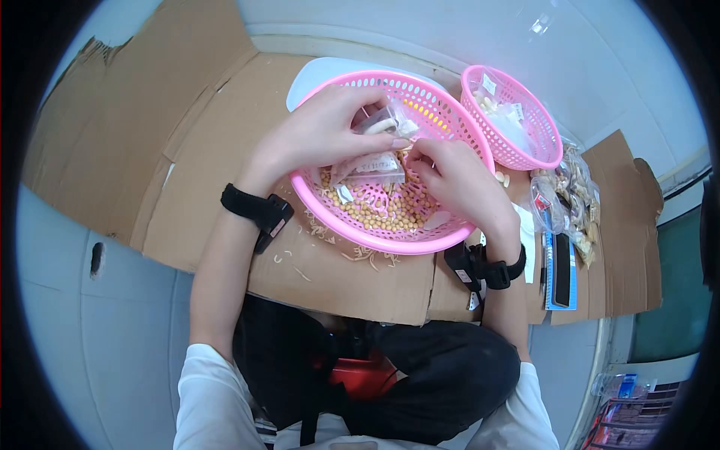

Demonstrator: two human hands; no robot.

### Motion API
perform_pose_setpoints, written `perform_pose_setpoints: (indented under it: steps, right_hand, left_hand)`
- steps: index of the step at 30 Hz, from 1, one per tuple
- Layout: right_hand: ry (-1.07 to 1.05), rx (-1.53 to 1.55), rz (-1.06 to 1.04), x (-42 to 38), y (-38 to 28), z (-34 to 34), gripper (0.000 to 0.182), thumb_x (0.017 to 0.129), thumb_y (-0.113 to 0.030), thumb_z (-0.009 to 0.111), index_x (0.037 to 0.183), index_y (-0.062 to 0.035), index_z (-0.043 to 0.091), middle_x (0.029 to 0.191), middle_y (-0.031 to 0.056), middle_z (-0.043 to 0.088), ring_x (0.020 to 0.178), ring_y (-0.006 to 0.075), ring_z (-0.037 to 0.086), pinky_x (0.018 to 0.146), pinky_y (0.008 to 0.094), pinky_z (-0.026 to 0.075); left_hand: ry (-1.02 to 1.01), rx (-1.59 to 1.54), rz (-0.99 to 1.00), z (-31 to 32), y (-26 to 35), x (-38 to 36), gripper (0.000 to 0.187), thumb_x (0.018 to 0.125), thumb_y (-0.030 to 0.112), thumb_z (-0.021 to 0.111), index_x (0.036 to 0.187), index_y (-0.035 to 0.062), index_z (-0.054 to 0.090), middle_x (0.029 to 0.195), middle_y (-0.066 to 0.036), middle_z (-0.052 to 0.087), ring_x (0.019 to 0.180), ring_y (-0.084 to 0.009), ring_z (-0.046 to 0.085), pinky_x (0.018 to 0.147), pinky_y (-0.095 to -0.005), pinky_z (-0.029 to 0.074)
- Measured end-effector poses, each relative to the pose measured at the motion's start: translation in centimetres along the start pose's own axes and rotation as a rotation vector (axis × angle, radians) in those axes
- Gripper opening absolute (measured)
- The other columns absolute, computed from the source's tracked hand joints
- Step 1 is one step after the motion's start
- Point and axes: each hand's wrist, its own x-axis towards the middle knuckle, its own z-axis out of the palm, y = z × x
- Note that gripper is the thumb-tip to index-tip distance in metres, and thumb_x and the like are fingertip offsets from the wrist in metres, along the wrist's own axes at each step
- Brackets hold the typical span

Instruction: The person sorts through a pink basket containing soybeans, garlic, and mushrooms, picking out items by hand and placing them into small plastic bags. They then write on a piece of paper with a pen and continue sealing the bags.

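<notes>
My left hand (324, 129) is closed on a small clear plastic bag (384, 126) with a pale, curved piece in or against it. Below the thumb, another clear plastic bag (375, 166) with pale contents and handwriting lies in a large pink basket (390, 246). Many round, tan beans or beads (375, 216) cover the basket's bottom. Close to the bag's right side, my right hand (466, 178) has its fingers curled in a pinch; whatever may be between them is too small to make out. A small white paper tag (344, 193) rests among the round pieces.
A smaller pink basket (551, 159) with plastic bags stands at the back right. Further right are filled clear bags (576, 187), a black phone (561, 270) and a blue notebook (573, 296). Pale shreds (366, 256) lie on the cardboard (352, 289) before the large basket.
</notes>
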Motion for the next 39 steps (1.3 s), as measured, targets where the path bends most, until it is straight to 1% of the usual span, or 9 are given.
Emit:
perform_pose_setpoints:
  steps: [5,8,11,13,14,20,30,35,39]
  right_hand:
    - [0.023,-0.050,0.061,-0.4,0.5,0.4,0.018,0.101,-0.009,0.061,0.112,0.0025,0.069,0.092,0.0227,0.074,0.088,0.0397,0.073,0.080,0.0474,0.054]
    - [0.167,0.004,0.085,-0.2,0.4,0.4,0.017,0.103,-0.009,0.061,0.117,0.0010,0.063,0.089,0.0198,0.071,0.080,0.0326,0.072,0.073,0.0436,0.054]
    - [0.257,0.141,0.169,0.0,-0.4,-0.2,0.018,0.102,-0.009,0.060,0.114,0.0043,0.059,0.092,0.0268,0.072,0.088,0.0438,0.072,0.081,0.0487,0.054]
    - [0.298,0.349,0.060,0.1,0.3,0.1,0.016,0.104,-0.009,0.060,0.112,0.0047,0.060,0.092,0.0222,0.070,0.081,0.0376,0.071,0.079,0.0436,0.054]
    - [0.288,0.446,0.106,0.2,0.4,0.0,0.015,0.102,-0.007,0.065,0.112,0.0034,0.061,0.093,0.0146,0.070,0.078,0.0235,0.069,0.072,0.0359,0.054]
    - [0.349,0.545,0.085,-0.4,-0.9,-0.9,0.011,0.099,-0.005,0.072,0.106,0.0021,0.067,0.089,0.0050,0.069,0.071,0.0071,0.064,0.062,0.0257,0.051]
    - [0.326,0.440,-0.119,-0.5,-1.4,-0.5,0.017,0.101,-0.001,0.064,0.115,0.0010,0.072,0.090,0.0089,0.071,0.069,0.0125,0.068,0.063,0.0283,0.054]
    - [0.471,0.455,0.094,-0.4,-1.4,-0.5,0.011,0.102,-0.002,0.062,0.108,0.0026,0.070,0.089,0.0097,0.070,0.069,0.0121,0.067,0.061,0.0285,0.052]
    - [0.297,0.125,0.103,-0.7,-1.1,-0.2,0.014,0.101,-0.012,0.067,0.104,0.0016,0.069,0.084,0.0150,0.073,0.068,0.0275,0.072,0.066,0.0396,0.055]
  left_hand:
    - [0.093,0.008,0.142,0.4,-0.7,0.1,0.041,0.092,0.034,0.084,0.109,0.0000,0.067,0.089,-0.008,0.069,0.080,-0.0145,0.062,0.074,-0.0309,0.053]
    - [0.023,-0.019,-0.024,0.0,0.3,-0.3,0.042,0.092,0.032,0.084,0.111,-0.0003,0.066,0.090,-0.009,0.070,0.082,-0.0155,0.064,0.075,-0.0315,0.054]
    - [0.053,-0.053,0.080,0.3,0.3,-0.1,0.045,0.089,0.030,0.085,0.115,-0.0003,0.066,0.094,-0.010,0.072,0.086,-0.0169,0.068,0.076,-0.0323,0.056]
    - [-0.017,-0.109,0.077,0.3,0.7,-0.4,0.049,0.086,0.029,0.087,0.120,-0.0003,0.067,0.098,-0.011,0.074,0.090,-0.0174,0.070,0.078,-0.0328,0.057]
    - [-0.057,-0.129,0.030,-0.1,1.1,-0.4,0.053,0.083,0.029,0.089,0.121,-0.0002,0.068,0.101,-0.011,0.075,0.093,-0.0181,0.071,0.082,-0.0339,0.058]
    - [-0.028,-0.061,0.098,0.1,0.7,-0.5,0.054,0.080,0.031,0.091,0.119,0.0011,0.069,0.098,-0.010,0.075,0.092,-0.0197,0.072,0.085,-0.0350,0.057]
    - [-0.016,-0.032,0.133,0.4,0.1,-0.4,0.050,0.080,0.031,0.091,0.116,0.0024,0.070,0.097,-0.009,0.075,0.091,-0.0186,0.071,0.083,-0.0343,0.057]
    - [0.057,-0.001,0.103,0.5,-0.4,-0.3,0.042,0.085,0.028,0.089,0.109,0.0010,0.068,0.087,-0.009,0.070,0.084,-0.0155,0.068,0.074,-0.0330,0.056]
    - [0.096,0.012,0.025,0.2,0.6,-0.3,0.042,0.087,0.031,0.087,0.100,-0.0006,0.063,0.077,-0.009,0.063,0.074,-0.0160,0.061,0.066,-0.0343,0.051]
